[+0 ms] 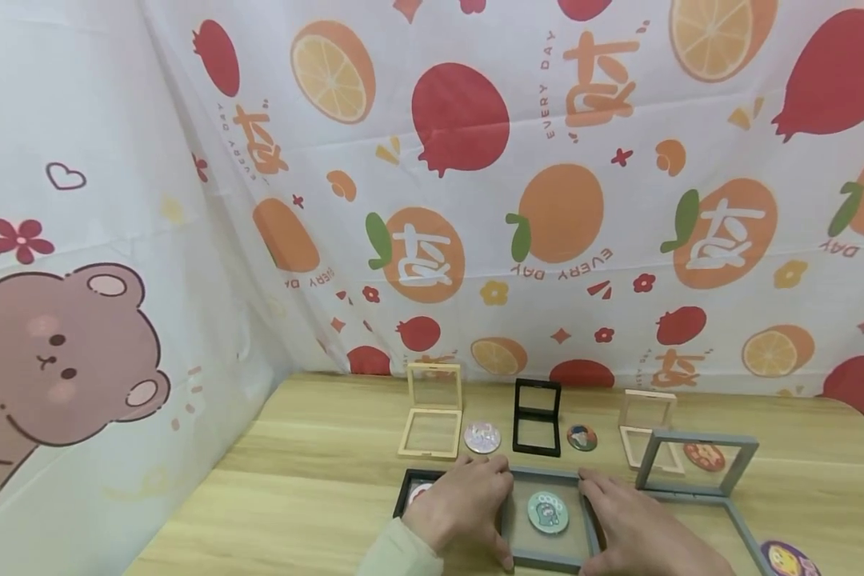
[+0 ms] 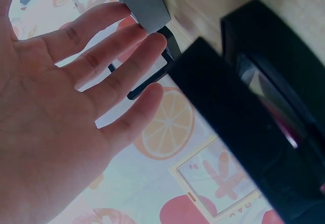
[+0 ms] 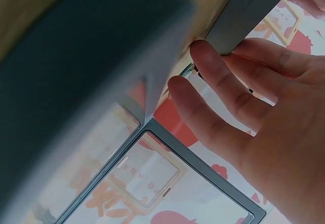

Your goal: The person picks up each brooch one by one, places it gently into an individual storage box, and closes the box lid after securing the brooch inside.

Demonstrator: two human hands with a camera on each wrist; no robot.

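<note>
Between my hands lies a grey display frame [image 1: 554,559] with its clear film shut around a round green badge [image 1: 548,513] showing a cartoon figure. My left hand [image 1: 464,506] rests along its left side, fingers at the far corner and thumb near the front. On the opposite side my right hand [image 1: 637,528] touches the right edge. Both wrist views show fairly straight fingers [image 2: 122,56] against the grey rim [image 3: 249,16]; the thumbs are out of those views. A black frame [image 1: 407,485] with a badge inside is partly hidden behind my left hand.
An open grey frame [image 1: 745,468] stands at right, near a purple badge [image 1: 788,558]. Behind are two cream frames [image 1: 432,412] and a small black frame [image 1: 538,414], all opened, with round badges [image 1: 482,437] beside them. A fruit-print cloth [image 1: 475,240] hangs behind the table.
</note>
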